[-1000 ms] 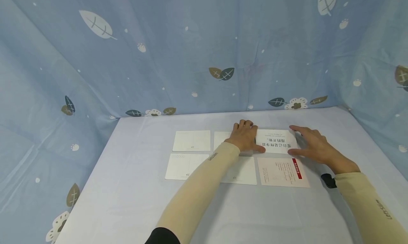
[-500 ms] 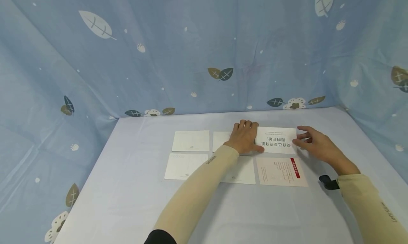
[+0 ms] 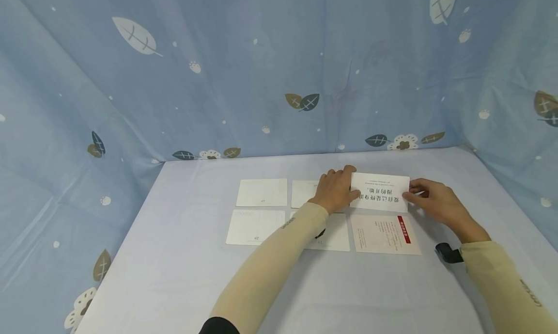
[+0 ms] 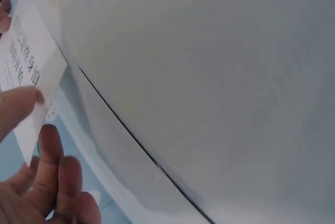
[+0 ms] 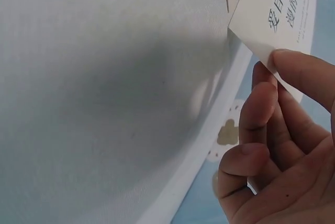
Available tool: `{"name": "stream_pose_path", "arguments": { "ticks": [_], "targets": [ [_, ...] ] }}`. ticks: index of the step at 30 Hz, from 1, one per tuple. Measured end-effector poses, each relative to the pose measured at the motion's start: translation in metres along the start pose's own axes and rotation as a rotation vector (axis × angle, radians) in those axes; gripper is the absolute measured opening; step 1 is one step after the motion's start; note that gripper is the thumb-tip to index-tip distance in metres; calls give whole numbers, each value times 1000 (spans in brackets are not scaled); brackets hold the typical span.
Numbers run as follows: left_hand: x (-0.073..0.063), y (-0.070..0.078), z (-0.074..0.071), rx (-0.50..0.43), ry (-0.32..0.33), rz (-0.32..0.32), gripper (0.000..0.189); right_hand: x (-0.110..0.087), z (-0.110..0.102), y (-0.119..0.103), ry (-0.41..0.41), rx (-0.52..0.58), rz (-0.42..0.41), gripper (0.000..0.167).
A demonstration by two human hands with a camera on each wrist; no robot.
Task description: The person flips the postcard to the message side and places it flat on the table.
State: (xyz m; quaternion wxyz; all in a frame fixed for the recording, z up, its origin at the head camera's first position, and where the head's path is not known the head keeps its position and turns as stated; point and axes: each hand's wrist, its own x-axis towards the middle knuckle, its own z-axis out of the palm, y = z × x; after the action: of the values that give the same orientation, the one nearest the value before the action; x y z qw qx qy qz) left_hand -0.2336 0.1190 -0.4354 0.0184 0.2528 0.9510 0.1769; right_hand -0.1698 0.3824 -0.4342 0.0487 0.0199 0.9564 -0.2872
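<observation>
Pinching the white card with black Chinese lettering [image 3: 378,192] by its two short sides, we hold it at the right end of the far row of cards, its print upside down in the head view. Our left hand [image 3: 334,189] has the thumb over the printed face and fingers behind the left edge; our right hand [image 3: 440,205] nips the right edge between thumb and fingers, its other fingers curled. The wrist views show the card tilted, and it appears lifted off the table [image 3: 174,276]. Just nearer to us lies a pale pink card with a red strip [image 3: 379,237], flat. Beside it, a cream card [image 3: 335,237] is partly covered by our left sleeve [image 3: 270,266], and another cream card [image 3: 253,226] lies farther left. Behind those two are a half-hidden white card [image 3: 301,193] next to our left hand and a fully visible white card [image 3: 261,192]. Beyond the white-covered table hangs a blue curtain [image 3: 240,82] printed with leaves, flowers and paw marks.
</observation>
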Motion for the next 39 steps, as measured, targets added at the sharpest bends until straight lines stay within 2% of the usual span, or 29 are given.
{"name": "stream_pose_path", "arguments": {
  "ticks": [5,8,11,18,22,28,39],
  "targets": [
    [-3,1,-2,-132,-9,-64,57,-3,-1,-1,17,0,-14,53],
    [-5,2,-3,-182,-16,-108,39,-5,-2,-2,33,4,-20,52],
    [-7,3,-4,-196,-17,-116,21,-7,-2,-2,43,6,-18,53],
    [-10,5,-6,-214,-22,-104,22,-9,-4,-3,51,-2,-13,53],
    [-11,5,-5,-226,-27,-118,20,-10,-5,-5,42,-13,-11,52],
    [-11,4,-3,-297,-32,-143,19,-11,-5,-9,-2,14,31,55],
    [-13,2,-2,-356,-69,-175,23,-11,-3,-8,-11,29,52,58]
  ]
}}
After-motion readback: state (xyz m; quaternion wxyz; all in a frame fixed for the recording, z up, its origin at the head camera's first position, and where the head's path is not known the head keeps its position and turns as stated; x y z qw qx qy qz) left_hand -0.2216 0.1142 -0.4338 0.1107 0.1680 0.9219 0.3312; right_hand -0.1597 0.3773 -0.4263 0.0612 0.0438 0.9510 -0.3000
